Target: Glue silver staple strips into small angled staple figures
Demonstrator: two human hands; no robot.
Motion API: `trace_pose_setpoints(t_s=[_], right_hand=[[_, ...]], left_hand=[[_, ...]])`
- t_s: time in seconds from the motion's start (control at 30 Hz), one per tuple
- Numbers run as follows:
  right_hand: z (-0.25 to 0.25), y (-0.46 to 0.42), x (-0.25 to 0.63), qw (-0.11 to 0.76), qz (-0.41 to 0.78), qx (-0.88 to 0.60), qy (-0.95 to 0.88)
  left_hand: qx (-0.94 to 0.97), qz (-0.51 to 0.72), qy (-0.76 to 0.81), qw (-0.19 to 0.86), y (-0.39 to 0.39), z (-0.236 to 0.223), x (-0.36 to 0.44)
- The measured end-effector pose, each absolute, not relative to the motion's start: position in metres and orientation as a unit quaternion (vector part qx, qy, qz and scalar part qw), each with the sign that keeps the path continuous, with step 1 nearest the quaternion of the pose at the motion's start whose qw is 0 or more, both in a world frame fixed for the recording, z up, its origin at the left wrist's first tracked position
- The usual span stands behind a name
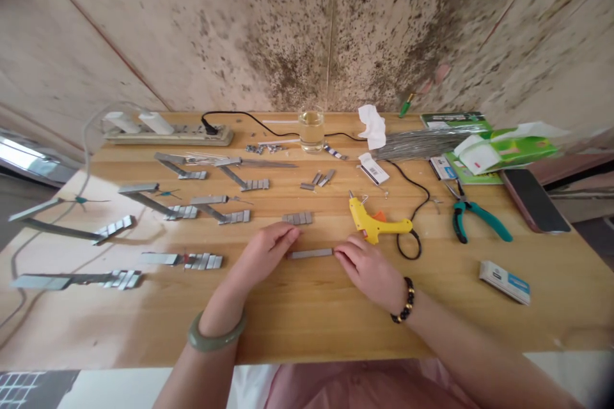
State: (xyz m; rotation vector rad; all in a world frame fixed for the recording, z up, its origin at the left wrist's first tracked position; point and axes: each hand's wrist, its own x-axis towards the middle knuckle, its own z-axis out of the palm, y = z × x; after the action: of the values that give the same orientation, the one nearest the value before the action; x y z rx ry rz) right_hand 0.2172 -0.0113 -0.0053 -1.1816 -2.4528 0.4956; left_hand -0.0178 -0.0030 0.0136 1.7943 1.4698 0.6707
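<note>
Pinching one end of a slim grey strip [311, 254] with the right hand [371, 271], held it back from the middle of the front edge of the surface [311, 329]. Had the left hand [263, 252] narrow at the other end, but could not tell whether gripping there. Probably needed light, level pressure, clear of the yellow glue gun [367, 223].

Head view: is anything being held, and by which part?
The right grip appears to hold the grey strip by its right end; the left grip is at its left end, hold unclear.

Speckled wall [278, 25], wooden table [311, 319]
</note>
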Motion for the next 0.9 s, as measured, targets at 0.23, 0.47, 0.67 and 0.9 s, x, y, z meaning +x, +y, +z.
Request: trace_pose_setpoints(t_s=[0.23, 0.47, 0.67, 0.9], right_hand=[[-0.006, -0.012, 0.216, 0.188, 0.173, -0.429, -0.866], [-0.008, -0.011, 0.217, 0.188, 0.168, -0.426, -0.869], [-0.007, -0.011, 0.217, 0.190, 0.194, -0.429, -0.861], [-0.006, -0.012, 0.217, 0.207, 0.201, -0.427, -0.857]], left_hand=[[0.666, 0.309, 0.579, 0.354, -0.001, 0.005, -0.019], [0.680, 0.288, 0.581, 0.343, -0.003, 0.004, -0.015], [0.688, 0.302, 0.580, 0.314, -0.003, 0.004, -0.016], [0.684, 0.336, 0.574, 0.301, -0.002, 0.002, -0.016]])
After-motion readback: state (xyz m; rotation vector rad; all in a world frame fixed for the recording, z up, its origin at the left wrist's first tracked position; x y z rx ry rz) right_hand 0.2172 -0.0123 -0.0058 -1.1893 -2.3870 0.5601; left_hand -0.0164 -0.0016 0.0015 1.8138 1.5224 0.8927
